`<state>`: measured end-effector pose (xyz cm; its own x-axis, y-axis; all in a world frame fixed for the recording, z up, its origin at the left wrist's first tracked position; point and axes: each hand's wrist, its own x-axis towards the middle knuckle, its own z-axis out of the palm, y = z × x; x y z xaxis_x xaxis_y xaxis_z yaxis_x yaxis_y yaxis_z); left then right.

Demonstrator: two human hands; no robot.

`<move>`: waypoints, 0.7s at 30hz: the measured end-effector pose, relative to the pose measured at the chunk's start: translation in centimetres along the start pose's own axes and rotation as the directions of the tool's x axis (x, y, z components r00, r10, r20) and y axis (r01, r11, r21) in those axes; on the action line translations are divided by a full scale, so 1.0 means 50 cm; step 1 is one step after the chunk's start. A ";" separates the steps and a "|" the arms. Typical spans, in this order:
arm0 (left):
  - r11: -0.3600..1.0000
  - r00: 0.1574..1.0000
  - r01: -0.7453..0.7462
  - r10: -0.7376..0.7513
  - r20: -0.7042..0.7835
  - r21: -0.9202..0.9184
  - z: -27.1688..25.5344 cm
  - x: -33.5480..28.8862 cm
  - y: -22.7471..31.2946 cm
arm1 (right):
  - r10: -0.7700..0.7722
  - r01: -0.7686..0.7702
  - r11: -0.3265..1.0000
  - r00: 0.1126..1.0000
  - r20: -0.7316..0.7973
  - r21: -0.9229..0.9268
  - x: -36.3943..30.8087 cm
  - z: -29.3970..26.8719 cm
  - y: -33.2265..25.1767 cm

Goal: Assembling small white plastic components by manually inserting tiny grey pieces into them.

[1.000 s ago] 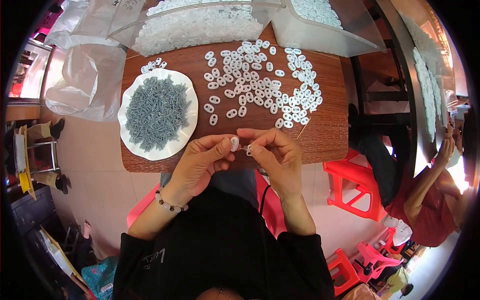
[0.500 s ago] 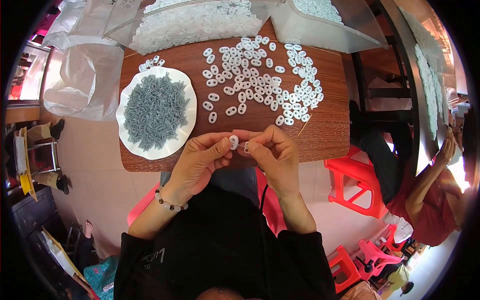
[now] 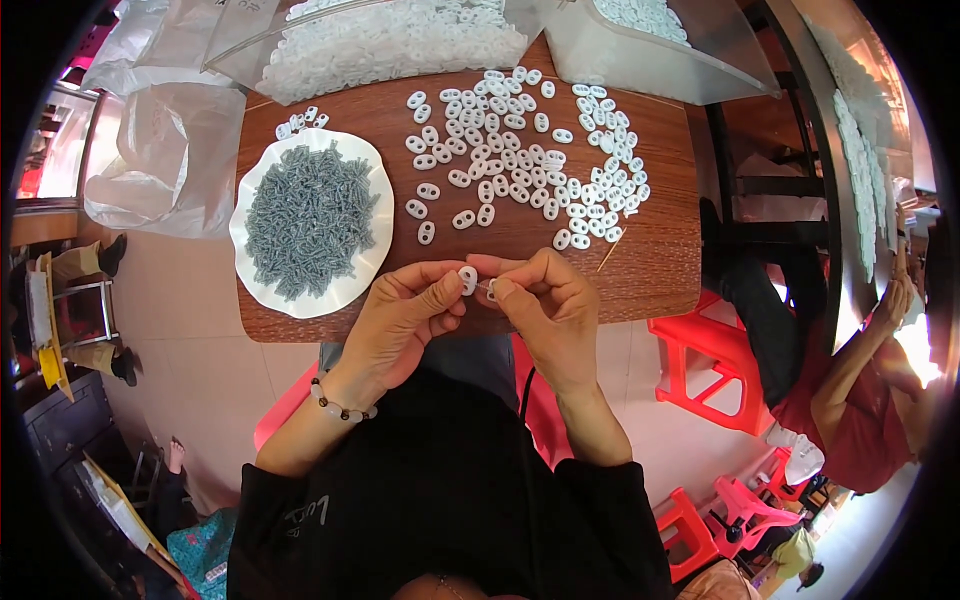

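Over the near edge of the brown wooden table [image 3: 640, 285], my left hand [image 3: 405, 310] pinches a small white oval plastic piece with two holes [image 3: 468, 279] between thumb and forefinger. Right beside it, my right hand [image 3: 550, 310] pinches another small white piece [image 3: 492, 290], mostly covered by the fingertips. A thin, pale line runs between the two pieces; what it is I cannot make out. Many loose white two-hole ovals [image 3: 510, 160] lie across the table beyond my hands. To the left stands a white scalloped plate [image 3: 378, 220] heaped with small grey-blue rod-shaped parts [image 3: 310, 220].
Two translucent bins [image 3: 640, 75] of white pieces line the far side. A thin wooden stick [image 3: 612, 250] lies right of the ovals, and a few white clips [image 3: 300, 122] sit behind the plate. A red stool [image 3: 715, 365] and another person's arm [image 3: 860, 360] are at the right.
Both hands keep nearly the same place and pinch. The small piece in my right fingers has turned slightly and shows less. The table view has shifted very slightly.
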<state>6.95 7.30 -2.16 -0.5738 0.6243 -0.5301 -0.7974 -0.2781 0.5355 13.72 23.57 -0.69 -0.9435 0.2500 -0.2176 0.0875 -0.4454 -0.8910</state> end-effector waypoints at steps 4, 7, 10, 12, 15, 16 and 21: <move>0.999 1.000 0.018 -0.018 0.020 -0.028 -0.002 0.003 0.000 | 0.003 -0.003 1.000 1.000 0.013 -0.009 0.000 -0.006 0.000; 0.999 1.000 0.024 -0.023 0.019 -0.031 0.001 0.003 0.000 | 0.005 -0.004 1.000 1.000 0.008 -0.014 0.000 -0.002 -0.003; 1.000 1.000 0.025 -0.026 -0.008 -0.017 0.001 0.001 0.000 | 0.002 -0.002 1.000 1.000 0.000 -0.020 0.001 -0.003 -0.001; 1.000 1.000 0.016 -0.016 0.003 -0.014 0.000 0.001 -0.001 | 0.000 0.000 1.000 1.000 0.000 -0.023 0.001 -0.004 0.002; 1.000 1.000 0.000 0.000 0.007 0.008 -0.005 0.003 -0.004 | 0.006 -0.006 1.000 1.000 -0.005 -0.018 0.001 -0.003 0.003; 1.000 1.000 0.000 0.000 0.007 0.008 -0.004 0.002 -0.003 | 0.003 -0.003 1.000 1.000 0.001 -0.023 0.001 -0.003 0.002; 0.999 0.999 0.037 -0.037 0.000 -0.014 0.001 0.001 0.001 | -0.004 0.004 1.000 1.000 0.005 -0.017 0.000 -0.004 0.001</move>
<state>6.86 7.35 -2.13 -0.5441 0.6338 -0.5498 -0.8205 -0.2651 0.5064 13.80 23.71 -0.82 -0.9453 0.2475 -0.2126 0.0896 -0.4294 -0.8986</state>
